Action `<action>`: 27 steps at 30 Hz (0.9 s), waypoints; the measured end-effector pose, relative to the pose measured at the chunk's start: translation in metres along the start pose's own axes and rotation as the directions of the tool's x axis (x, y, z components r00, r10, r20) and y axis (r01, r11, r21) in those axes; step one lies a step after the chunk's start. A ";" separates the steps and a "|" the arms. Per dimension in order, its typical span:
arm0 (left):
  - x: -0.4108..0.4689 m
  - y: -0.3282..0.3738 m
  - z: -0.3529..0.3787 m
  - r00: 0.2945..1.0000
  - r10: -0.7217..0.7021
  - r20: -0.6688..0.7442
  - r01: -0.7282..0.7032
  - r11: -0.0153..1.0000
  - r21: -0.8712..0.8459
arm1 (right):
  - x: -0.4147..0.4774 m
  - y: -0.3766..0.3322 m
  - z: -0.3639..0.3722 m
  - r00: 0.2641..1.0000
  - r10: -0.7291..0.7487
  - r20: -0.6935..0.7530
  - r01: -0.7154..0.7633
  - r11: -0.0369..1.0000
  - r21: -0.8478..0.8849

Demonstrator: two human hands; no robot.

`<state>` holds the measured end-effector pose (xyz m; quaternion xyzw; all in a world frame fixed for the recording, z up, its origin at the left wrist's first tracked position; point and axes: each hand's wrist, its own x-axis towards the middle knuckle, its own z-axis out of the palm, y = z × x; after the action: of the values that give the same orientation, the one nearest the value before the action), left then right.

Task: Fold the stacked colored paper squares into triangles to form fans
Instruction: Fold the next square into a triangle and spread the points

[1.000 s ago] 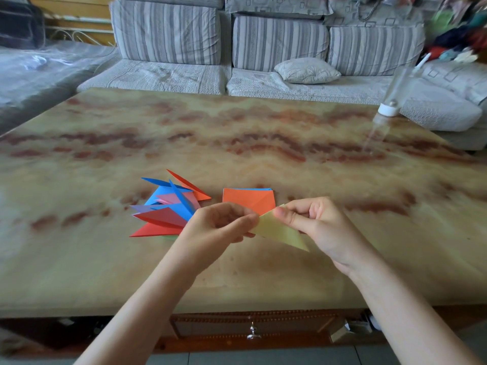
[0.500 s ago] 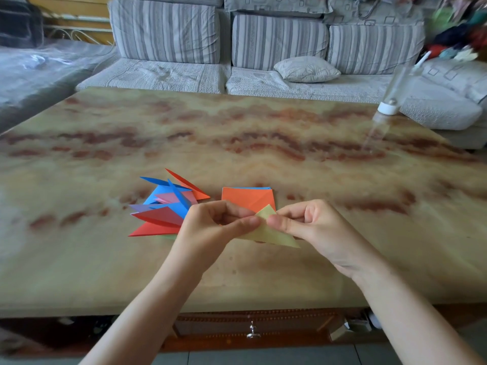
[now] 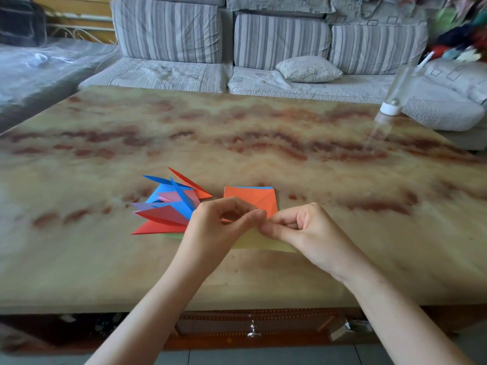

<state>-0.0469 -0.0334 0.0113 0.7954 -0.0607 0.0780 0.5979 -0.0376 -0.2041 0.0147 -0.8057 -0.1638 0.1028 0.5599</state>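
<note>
I watch the left hand (image 3: 218,229) and the right hand (image 3: 305,233) meet just on the near side of the orange stack of paper squares (image 3: 247,197), their fingertips almost touching. Each hand pinches the pale yellow paper (image 3: 259,243) between thumb and forefinger at its upper edge, with the other fingers curled in. The sheet spreads below the pinch, toward me and to the right, and one corner pokes out under the right hand. I cannot tell whether it touches the marble-patterned table (image 3: 263,280). Just left of the orange stack lies the pile of folded triangles (image 3: 163,214), red, blue, pink and lilac, with its points splayed and its near edge hidden behind the left hand. Well beyond the stack, to the right, stands a clear bottle with a white cap (image 3: 390,109).
</note>
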 end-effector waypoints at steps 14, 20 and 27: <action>0.000 0.001 -0.002 0.997 0.069 0.019 -0.070 0.996 0.055 | 0.002 0.002 0.004 0.999 -0.035 -0.009 0.035 0.999 0.019; -0.001 0.000 0.000 1.000 0.003 -0.012 -0.003 1.000 0.004 | 0.001 -0.004 0.001 1.000 -0.020 -0.023 0.022 0.994 0.103; -0.001 0.000 -0.004 0.998 -0.001 -0.066 0.002 1.000 0.024 | 0.002 -0.005 0.000 0.995 0.000 -0.101 0.012 0.992 0.122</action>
<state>-0.0485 -0.0298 0.0123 0.7996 -0.0393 0.1044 0.5901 -0.0371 -0.2015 0.0197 -0.7734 -0.1311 0.0700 0.6162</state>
